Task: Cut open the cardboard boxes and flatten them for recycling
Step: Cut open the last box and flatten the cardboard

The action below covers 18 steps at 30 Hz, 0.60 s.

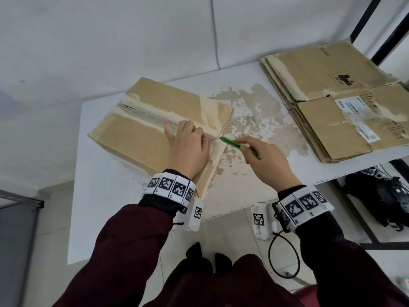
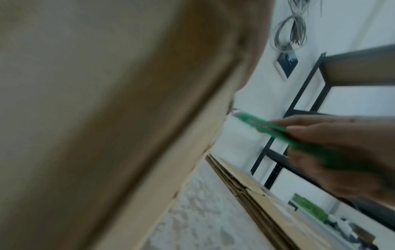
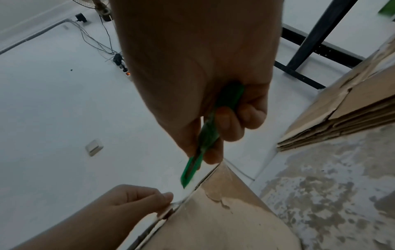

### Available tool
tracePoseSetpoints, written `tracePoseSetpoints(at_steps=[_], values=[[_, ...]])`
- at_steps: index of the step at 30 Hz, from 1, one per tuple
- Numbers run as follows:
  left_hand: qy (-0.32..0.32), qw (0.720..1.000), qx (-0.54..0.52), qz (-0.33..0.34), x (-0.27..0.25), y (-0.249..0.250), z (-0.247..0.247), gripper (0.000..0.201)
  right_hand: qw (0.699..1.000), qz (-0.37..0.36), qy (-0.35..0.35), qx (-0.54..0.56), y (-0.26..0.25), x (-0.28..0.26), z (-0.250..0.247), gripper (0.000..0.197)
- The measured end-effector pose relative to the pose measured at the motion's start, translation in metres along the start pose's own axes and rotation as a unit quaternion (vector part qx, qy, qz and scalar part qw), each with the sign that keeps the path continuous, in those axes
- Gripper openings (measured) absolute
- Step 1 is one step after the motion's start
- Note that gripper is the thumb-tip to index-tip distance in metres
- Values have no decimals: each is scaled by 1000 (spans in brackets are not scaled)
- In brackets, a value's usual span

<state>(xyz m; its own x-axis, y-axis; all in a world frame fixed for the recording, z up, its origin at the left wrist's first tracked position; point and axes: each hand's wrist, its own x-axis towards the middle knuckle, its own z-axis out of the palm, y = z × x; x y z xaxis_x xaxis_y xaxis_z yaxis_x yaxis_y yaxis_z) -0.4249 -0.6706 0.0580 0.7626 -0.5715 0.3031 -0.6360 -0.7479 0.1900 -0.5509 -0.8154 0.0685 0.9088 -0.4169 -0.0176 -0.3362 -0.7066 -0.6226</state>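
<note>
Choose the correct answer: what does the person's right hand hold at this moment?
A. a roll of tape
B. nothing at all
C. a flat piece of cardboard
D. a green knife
D: the right hand grips a green knife, its tip pointing at the corner of the taped box, on whose top the left hand rests.
</note>
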Motion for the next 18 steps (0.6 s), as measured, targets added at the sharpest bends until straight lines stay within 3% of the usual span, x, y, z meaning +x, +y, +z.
tracePoseSetpoints(at_steps=[5,10,13,18], values=[[-26,998,38,-33,1,8,-5,39,998,-49,-1,-41,0,3,-2,26],[-32,997,24,-71,-1,14,-5,33,996,-65,-18,-66,6,9,0,26],[-26,988,-66,-134,-1,13,-3,26,995,-72,-27,-71,8,11,-2,26],[56,953,-224,-198,-11,11,12,14,994,-81,-32,-66,10,13,-2,26]])
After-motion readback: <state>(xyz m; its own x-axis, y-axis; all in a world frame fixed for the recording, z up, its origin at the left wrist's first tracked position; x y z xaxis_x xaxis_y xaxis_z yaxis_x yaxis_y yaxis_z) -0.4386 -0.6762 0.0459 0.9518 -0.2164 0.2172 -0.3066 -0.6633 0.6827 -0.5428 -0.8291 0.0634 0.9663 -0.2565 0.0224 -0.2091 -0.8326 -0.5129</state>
